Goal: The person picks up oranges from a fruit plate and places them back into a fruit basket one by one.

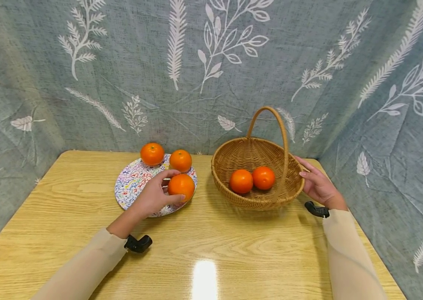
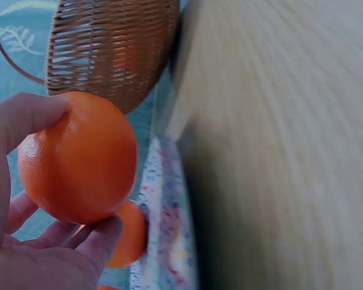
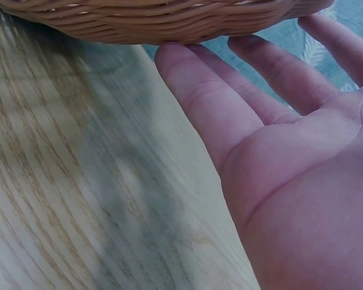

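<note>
Leaf-patterned cloth (image 1: pixel 133 50) backs a wood-grained table (image 1: pixel 234 237), its surface bearing a bright reflection near the front. Right of centre stands a wicker basket (image 1: pixel 247 156) with an arched handle (image 1: pixel 284 143); to its left, near but apart, lies a round, speckled plate (image 1: pixel 130 187). The right hand (image 1: pixel 318 183), fingers extended rather than clasped, touches the basket's right side. The left hand (image 1: pixel 153 198) grips a held fruit (image 1: pixel 181 187), orange and rounded, between thumb and fingers above the plate's right part. This fruit, without evident long axis, lies left of the basket, across a strip of table. Two plate fruits (image 1: pixel 152 154) sit toward the far edge, two basket fruits (image 1: pixel 241 181) inside the wicker.
</note>
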Motion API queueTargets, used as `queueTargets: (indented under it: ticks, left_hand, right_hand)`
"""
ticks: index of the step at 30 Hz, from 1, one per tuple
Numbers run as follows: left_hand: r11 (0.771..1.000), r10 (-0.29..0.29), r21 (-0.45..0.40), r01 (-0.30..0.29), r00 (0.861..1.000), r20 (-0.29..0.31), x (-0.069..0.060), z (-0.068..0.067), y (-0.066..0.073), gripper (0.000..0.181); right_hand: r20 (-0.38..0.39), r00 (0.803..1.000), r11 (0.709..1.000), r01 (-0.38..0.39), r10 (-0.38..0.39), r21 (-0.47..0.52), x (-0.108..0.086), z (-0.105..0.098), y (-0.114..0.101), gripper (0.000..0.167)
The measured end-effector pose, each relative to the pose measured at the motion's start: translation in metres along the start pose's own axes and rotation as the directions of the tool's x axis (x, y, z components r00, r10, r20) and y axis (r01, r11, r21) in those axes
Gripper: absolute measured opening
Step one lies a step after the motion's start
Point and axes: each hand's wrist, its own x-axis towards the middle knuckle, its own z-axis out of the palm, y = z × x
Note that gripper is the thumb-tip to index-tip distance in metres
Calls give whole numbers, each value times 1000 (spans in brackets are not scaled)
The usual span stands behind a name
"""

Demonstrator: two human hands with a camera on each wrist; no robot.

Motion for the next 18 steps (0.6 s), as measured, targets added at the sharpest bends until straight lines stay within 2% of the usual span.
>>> queueTargets:
  ticks: [10,18]
  left_hand:
    - [998,19,-63,-20,1000,-22,6,-10,29,73]
    - [997,69,-39,-69,997,-21,16,-11,55,73]
  right_hand:
    - [-8,1000,1000,-8,7,-7,1,0,-1,64]
    - [5,1000,1000,-1,1,7,1,-3,-1,65]
